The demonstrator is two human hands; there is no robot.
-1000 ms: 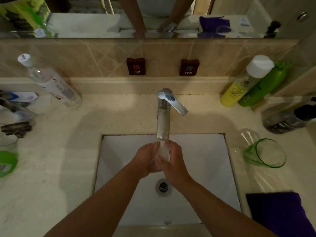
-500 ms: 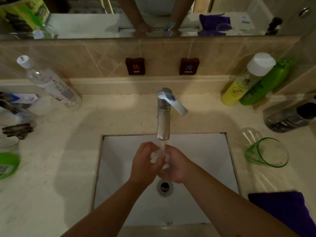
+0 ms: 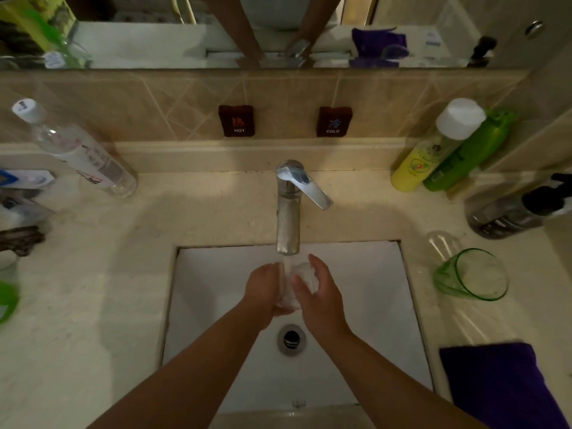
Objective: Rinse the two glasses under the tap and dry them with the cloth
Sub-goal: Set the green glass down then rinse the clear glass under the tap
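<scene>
The fingers of the left hand (image 3: pixel 266 289) were curled round a clear glass (image 3: pixel 297 284), gripping it from its left side. The right hand (image 3: pixel 320 294) lay against the glass's other side, fingers fairly straight and spread, pressing on the wall rather than wrapping it. The glass sat between the two palms, directly below the spout of the tap (image 3: pixel 288 218), with a thin stream of water (image 3: pixel 287 264) falling onto it. How upright the glass stood could not be told, since it was blurred and half hidden.

Below the tap lay the white sink (image 3: pixel 216 305), and the hands hovered over it, just on the tap's side of the drain (image 3: pixel 291 339).

To the right of the tap, on the beige counter (image 3: pixel 93 289), a green-tinted glass (image 3: pixel 470 275) lay tipped on its side, mouth towards the camera. Nearer the viewer than that glass, further from the tap, was a folded purple cloth (image 3: pixel 501 385).

Behind and right of the tap stood a yellow bottle (image 3: pixel 433 150), a green bottle (image 3: pixel 470 153) touching it, and a dark pump bottle (image 3: pixel 520 212). Left of the tap leaned a clear bottle (image 3: pixel 77 150).
</scene>
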